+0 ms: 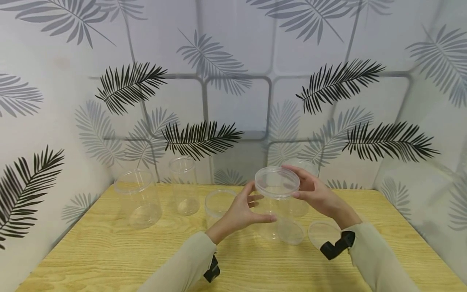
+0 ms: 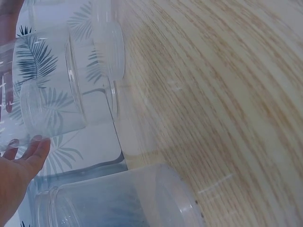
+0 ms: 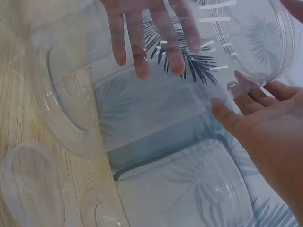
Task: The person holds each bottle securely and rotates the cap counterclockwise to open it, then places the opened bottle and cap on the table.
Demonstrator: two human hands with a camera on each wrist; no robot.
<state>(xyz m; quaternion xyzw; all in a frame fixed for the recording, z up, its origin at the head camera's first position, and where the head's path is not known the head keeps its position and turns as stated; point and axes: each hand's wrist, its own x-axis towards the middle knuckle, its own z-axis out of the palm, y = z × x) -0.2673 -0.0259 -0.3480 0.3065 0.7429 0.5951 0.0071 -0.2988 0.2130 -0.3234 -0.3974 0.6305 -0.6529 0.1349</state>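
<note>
A clear plastic jar (image 1: 268,209) stands upright between both hands, with a round clear lid (image 1: 275,182) at its mouth. My left hand (image 1: 242,209) holds the jar's side, thumb toward the front and fingers wrapping behind. Pinched between the thumb and fingers of my right hand (image 1: 321,196) is the lid's right rim. In the right wrist view the left fingers (image 3: 137,47) show through the jar wall (image 3: 156,113). The left wrist view catches part of the left hand (image 2: 19,175) at the jar.
On the wooden table (image 1: 109,259), a wide jar (image 1: 140,198) and a slim jar (image 1: 184,182) stand left. A shorter jar (image 1: 219,202) sits behind the left hand, another jar (image 1: 303,167) behind the right. Two loose lids, one (image 1: 292,232) by the held jar, another (image 1: 322,233) farther right, lie in front.
</note>
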